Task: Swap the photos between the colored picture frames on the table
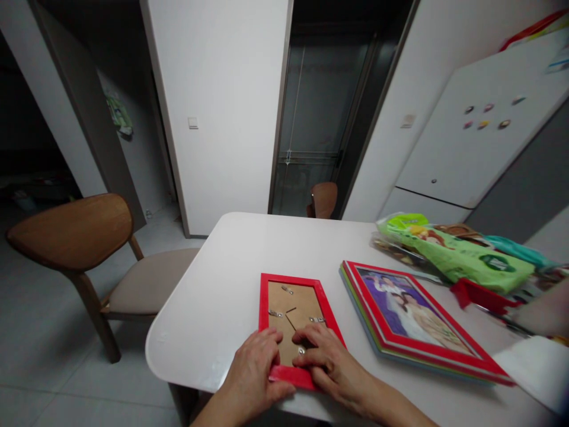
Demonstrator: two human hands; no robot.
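A red picture frame (329,308) lies face down on the white table, its brown backing board (299,299) turned up. Metal clips (274,313) sit along the sides of the backing, and dark lines mark its middle. My left hand (255,367) grips the frame's near left corner, fingers bent over the left side and thumb along the near edge. On the near right part, my right hand (331,365) has its fingers curled at the near metal clip (301,351), with its palm against the frame's edge. Parts of the near right corner are hidden under it.
To the right lies a stack of picture frames (427,314), a red one with a photo on top. Behind it are a green packet (466,252) and a red object (484,296). A wooden chair (75,231) stands left of the white table (213,279). A magnet-dotted fridge (444,130) stands at right.
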